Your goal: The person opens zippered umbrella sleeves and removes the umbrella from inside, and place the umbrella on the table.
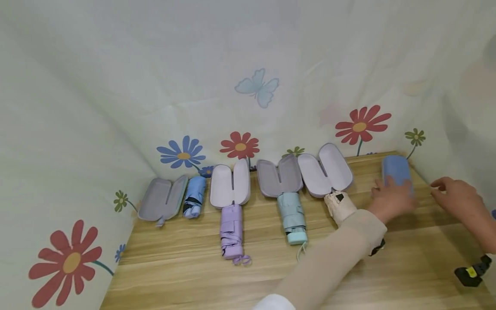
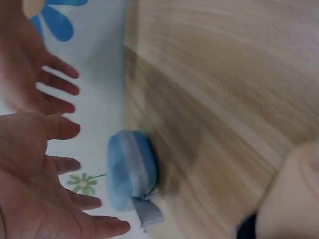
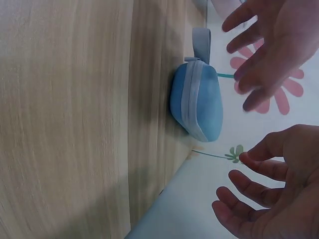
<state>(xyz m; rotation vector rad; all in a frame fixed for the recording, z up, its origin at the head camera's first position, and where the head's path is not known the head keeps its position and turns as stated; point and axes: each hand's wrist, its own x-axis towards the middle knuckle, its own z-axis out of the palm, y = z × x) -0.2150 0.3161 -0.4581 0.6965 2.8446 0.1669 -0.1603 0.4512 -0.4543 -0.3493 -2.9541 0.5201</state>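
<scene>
A closed blue zip case (image 1: 396,168) lies at the far right corner of the table. In the right wrist view, the case (image 3: 202,102) shows a grey zipper band and a grey loop strap (image 3: 202,45). My left hand (image 1: 393,198), slightly blurred, reaches across and overlaps the case's near end in the head view; its fingers are spread and relaxed. To the right of the case is my right hand (image 1: 461,204), apart from it, with loosely bent fingers around nothing. Under my left forearm, a beige folded umbrella (image 1: 340,206) is partly hidden.
Along the back stand open cases: a grey one (image 1: 155,200), a whitish one (image 1: 221,185), another grey one (image 1: 268,174) and a pale one (image 1: 337,165). Blue (image 1: 195,193), lavender (image 1: 231,230) and mint (image 1: 292,217) folded umbrellas lie near them. A flowered curtain (image 1: 193,86) surrounds the table.
</scene>
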